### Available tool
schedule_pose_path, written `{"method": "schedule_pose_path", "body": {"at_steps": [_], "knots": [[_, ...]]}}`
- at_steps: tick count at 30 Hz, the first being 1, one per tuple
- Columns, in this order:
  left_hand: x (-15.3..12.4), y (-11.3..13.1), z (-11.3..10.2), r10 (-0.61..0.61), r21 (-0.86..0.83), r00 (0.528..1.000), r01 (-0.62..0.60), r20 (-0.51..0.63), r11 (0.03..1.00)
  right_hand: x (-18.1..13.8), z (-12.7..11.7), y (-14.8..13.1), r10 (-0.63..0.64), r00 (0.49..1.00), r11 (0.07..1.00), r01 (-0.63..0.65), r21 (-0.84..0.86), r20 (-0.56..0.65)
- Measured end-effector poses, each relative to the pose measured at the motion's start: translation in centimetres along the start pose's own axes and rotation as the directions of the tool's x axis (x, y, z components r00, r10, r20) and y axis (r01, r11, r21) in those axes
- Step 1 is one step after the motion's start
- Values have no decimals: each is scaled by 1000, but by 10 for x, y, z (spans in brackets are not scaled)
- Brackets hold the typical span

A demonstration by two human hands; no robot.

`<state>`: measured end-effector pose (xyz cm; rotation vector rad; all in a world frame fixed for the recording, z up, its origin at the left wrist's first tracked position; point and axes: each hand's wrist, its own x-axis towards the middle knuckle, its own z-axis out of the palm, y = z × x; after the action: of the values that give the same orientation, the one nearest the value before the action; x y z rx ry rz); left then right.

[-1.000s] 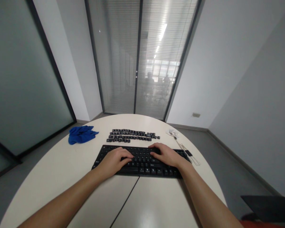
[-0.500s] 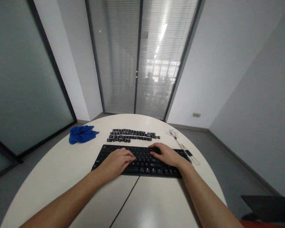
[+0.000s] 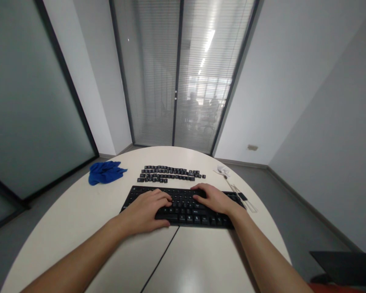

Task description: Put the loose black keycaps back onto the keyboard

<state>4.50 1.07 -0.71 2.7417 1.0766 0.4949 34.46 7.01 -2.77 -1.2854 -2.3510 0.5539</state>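
Note:
A black keyboard (image 3: 187, 211) lies on the pale round table (image 3: 179, 252), with part of its upper area bare of keycaps. My left hand (image 3: 149, 209) rests over its left half, fingers bent over the keys and thumb spread out to the near edge. On the right half lies my right hand (image 3: 215, 198), index finger and thumb apart, the other fingers hidden behind the hand. Beyond the keyboard, loose black keycaps (image 3: 167, 171) sit in several rows.
A crumpled blue cloth (image 3: 106, 172) lies at the left. White earphones or a cable (image 3: 224, 171) and a thin wire tool with a black grip (image 3: 242, 197) lie at the right. A black chair part (image 3: 344, 266) stands at lower right.
My left hand has shifted slightly left and toward me, and its thumb has spread away from the fingers to the keyboard's near edge. My right hand has stayed in place.

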Motion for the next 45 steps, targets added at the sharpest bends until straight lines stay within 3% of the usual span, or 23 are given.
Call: {"method": "schedule_pose_path", "body": {"at_steps": [5, 10, 28, 33, 38, 42, 45], "knots": [[2, 2, -3, -77, 34, 997, 76, 16, 997, 0, 0, 0, -1, 1000, 1000, 1, 1, -1], [1, 6, -6, -40, 48, 998, 37, 48, 998, 0, 1, 0, -6, 1000, 1000, 6, 0, -2], [2, 9, 7, -56, 52, 998, 57, -19, 997, 1, 2, 1, -14, 1000, 1000, 14, -18, 0], [5, 0, 12, -96, -47, 993, 92, -76, 995, 2, 2, 2, -18, 1000, 1000, 18, -14, 3], [15, -11, 15, -280, -126, 947, 262, -158, 957, 3, 0, 0, -16, 1000, 1000, 16, -15, 17], [31, -30, 15, -348, -41, 909, 349, -231, 936, 3, 0, -2, -22, 1000, 1000, 22, -13, 12], [44, -47, 12, -318, 96, 929, 340, -191, 936, 2, 0, -3, -21, 1000, 1000, 21, -11, 11]]}}
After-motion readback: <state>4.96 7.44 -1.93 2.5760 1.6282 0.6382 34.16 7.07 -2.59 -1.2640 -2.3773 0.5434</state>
